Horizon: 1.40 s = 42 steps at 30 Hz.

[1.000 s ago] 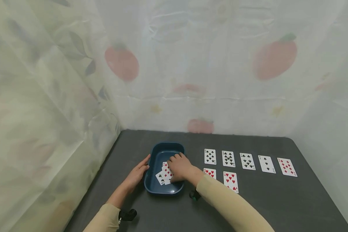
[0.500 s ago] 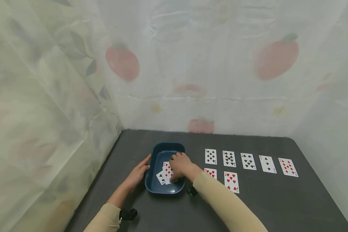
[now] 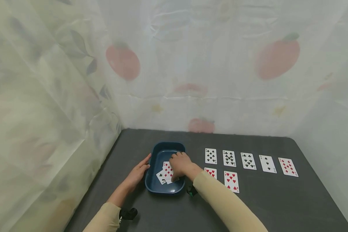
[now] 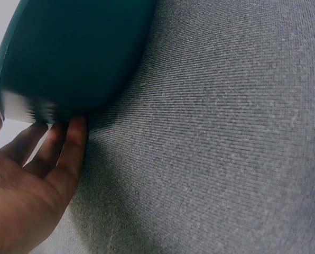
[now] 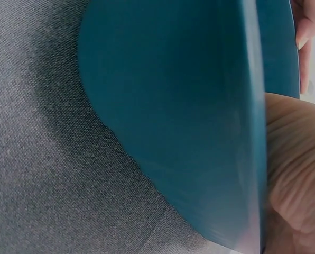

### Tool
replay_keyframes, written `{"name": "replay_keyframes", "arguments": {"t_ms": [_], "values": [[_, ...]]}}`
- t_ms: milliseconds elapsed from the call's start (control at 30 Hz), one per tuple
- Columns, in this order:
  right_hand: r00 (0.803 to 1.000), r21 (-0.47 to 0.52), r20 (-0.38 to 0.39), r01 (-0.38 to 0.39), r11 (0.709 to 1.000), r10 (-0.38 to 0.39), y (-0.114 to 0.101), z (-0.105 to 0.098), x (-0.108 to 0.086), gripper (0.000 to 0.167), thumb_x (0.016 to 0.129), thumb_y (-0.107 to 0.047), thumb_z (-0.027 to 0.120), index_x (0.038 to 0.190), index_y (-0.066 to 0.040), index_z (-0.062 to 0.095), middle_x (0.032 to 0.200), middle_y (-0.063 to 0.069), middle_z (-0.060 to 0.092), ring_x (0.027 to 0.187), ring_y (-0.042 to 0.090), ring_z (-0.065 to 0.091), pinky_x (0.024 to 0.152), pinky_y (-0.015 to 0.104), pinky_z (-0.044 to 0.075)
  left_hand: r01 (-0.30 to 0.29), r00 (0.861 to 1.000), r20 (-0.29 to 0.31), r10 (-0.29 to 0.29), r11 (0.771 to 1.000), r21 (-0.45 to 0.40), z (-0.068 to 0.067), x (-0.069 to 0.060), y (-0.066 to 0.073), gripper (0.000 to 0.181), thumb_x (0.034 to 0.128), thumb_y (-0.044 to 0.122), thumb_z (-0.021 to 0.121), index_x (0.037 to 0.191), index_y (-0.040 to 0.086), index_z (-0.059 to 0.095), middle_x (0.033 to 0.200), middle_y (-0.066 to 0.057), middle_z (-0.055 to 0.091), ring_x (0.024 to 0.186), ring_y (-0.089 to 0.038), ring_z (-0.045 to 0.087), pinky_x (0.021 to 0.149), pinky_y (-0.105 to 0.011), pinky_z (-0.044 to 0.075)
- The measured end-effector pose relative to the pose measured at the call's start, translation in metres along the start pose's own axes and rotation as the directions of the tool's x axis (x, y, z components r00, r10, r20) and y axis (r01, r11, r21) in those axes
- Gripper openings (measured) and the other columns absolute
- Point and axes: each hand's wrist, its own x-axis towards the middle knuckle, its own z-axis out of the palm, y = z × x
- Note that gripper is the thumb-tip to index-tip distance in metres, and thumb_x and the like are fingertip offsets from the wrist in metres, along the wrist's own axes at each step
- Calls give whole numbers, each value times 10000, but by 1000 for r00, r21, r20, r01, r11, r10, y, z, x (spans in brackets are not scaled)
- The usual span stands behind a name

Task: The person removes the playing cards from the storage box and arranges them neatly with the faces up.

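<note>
A dark blue tray (image 3: 159, 188) holds several overlapping face-up playing cards (image 3: 166, 168), diamonds and clubs among them. My left hand (image 3: 135, 175) rests against its left side, fingers extended; in the left wrist view the fingertips of this hand (image 4: 33, 180) touch the outer wall of the tray (image 4: 78, 58). Inside the tray, my right hand (image 3: 181, 165) bends over the right part of the cards, thumb toward the near end. Its fingertips are hidden, so a grip on a card cannot be confirmed. The right wrist view has the tray wall (image 5: 168, 79) before the hand (image 5: 297, 159).
Right of the tray on the dark table (image 3: 264, 203) lie a row of five face-up cards, from a spades card (image 3: 210, 156) to a diamonds card (image 3: 288, 167), and two hearts cards (image 3: 231, 181) nearer. My right forearm (image 3: 226, 199) passes close to these. Patterned curtains (image 3: 168, 64) hang behind.
My right hand has shifted slightly to the right inside the tray, and the lower cards beneath it have slid a little. My left hand stays at the tray's side.
</note>
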Motion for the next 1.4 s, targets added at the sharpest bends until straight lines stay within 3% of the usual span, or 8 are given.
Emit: {"name": "replay_keyframes", "arguments": {"t_ms": [400, 667, 933, 1167, 1400], "values": [[999, 31, -17, -30, 999, 30, -3, -1, 0, 825, 673, -643, 875, 1308, -170, 641, 1230, -6, 617, 1060, 190, 517, 1005, 391, 417, -9, 1000, -1, 9, 1000, -1, 0, 2, -1, 547, 1092, 237, 439, 1622, 306, 320, 1682, -114, 222, 1526, -386, 203, 1155, -665, 208], [999, 46, -13, -43, 998, 44, -3, -3, -1, 840, 665, -635, 886, 1311, -164, 626, 1246, 4, 606, 1110, 204, 516, 1024, 408, 408, -4, 1000, -1, 4, 1000, 4, 1, 4, -4, 552, 1090, 252, 440, 1621, 328, 313, 1684, -126, 210, 1515, -403, 225, 1116, -682, 283], [998, 58, -23, -52, 997, 53, -3, 4, 5, 944, 630, -623, 912, 1353, -117, 577, 1317, 57, 557, 1206, 248, 474, 1059, 439, 399, -14, 1000, 14, 14, 1000, -1, 1, 3, -2, 550, 1096, 263, 432, 1623, 344, 299, 1691, -96, 199, 1524, -401, 204, 1113, -697, 267], [1000, 58, -14, -12, 998, 13, -6, -1, -1, 862, 660, -590, 909, 1303, -129, 566, 1209, 29, 582, 1100, 209, 475, 1010, 402, 410, -15, 1000, 9, 15, 1000, 3, 1, 4, -2, 551, 1096, 242, 423, 1627, 318, 298, 1690, -109, 196, 1524, -397, 202, 1129, -679, 258], [997, 64, -13, 74, 995, -73, -8, 1, -5, 831, 661, -563, 911, 1297, -141, 584, 1213, 15, 591, 1091, 197, 479, 1001, 403, 417, -10, 1000, -4, 10, 1000, 13, 1, 2, -2, 552, 1092, 236, 431, 1626, 302, 308, 1690, -104, 201, 1528, -387, 195, 1161, -652, 211]]}}
